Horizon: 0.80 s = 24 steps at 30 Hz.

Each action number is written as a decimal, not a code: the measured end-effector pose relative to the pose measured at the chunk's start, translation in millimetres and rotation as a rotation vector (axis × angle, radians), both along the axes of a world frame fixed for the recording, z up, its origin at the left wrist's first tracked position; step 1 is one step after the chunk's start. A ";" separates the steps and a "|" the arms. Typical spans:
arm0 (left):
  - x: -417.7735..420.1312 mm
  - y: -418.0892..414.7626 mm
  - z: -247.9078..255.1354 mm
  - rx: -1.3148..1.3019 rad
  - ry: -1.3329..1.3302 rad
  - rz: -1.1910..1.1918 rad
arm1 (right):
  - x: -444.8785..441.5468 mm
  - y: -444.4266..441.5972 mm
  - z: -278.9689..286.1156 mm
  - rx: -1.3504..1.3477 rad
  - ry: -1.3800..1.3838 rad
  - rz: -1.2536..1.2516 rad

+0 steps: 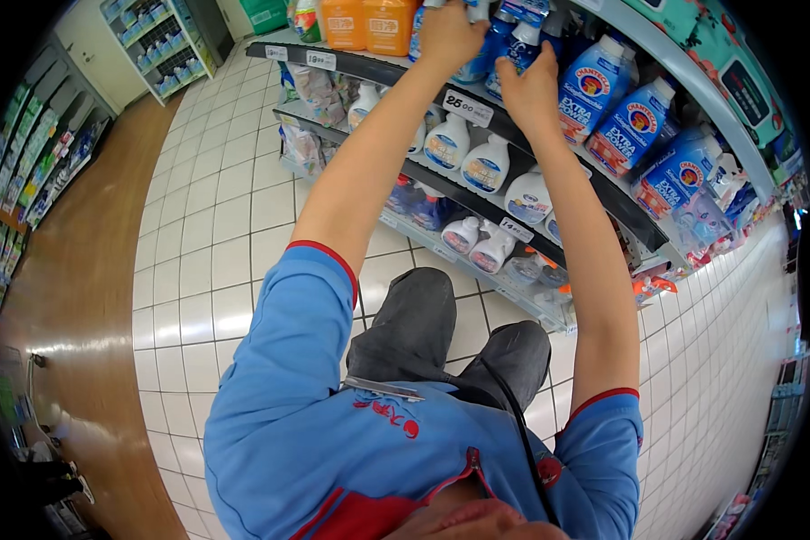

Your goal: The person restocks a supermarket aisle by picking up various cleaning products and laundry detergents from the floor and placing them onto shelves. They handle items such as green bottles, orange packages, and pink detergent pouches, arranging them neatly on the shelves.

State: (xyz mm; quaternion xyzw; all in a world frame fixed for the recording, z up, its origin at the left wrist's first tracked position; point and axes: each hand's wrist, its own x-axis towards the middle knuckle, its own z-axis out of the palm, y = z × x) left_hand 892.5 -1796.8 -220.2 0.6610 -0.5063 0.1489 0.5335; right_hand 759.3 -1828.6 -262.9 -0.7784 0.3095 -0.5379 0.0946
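Observation:
On the upper shelf [371, 59] of a store rack, both my hands reach in among blue cleaner bottles. My left hand [453, 37] lies over the tops of several blue bottles near the picture's upper edge; its fingertips are partly hidden, so its hold is unclear. Just right of it, my right hand [532, 91] has thumb and fingers on either side of a dark blue bottle [523, 46] with a white neck. Large blue-and-red bottles [590, 84] stand in a row to the right of that hand. Orange bottles [364, 25] are to the left.
White bottles [486, 164] fill the shelf below, with more spray bottles [491, 250] on the lowest one. A price tag [468, 108] sits on the black shelf edge. Green-and-red packs [736, 67] line a higher shelf at right. Another rack [155, 40] stands across the tiled floor [202, 223].

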 end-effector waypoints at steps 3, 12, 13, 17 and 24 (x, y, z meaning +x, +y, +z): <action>13.8 -15.8 -11.9 0.047 -0.115 0.036 | 19.4 -10.1 7.0 0.052 -0.081 0.038; 3.0 -21.1 -24.2 0.054 -0.028 0.127 | 14.4 -28.5 12.2 0.019 0.058 -0.010; 6.3 -21.9 -25.6 0.067 -0.047 0.116 | 14.9 -30.3 11.9 0.047 0.059 0.010; 11.5 -22.3 -35.7 0.086 -0.004 -0.025 | 9.8 -35.6 10.4 0.131 0.101 -0.006; 15.7 -7.3 -48.9 0.016 0.066 -0.204 | 2.4 -24.5 22.4 0.223 0.134 0.025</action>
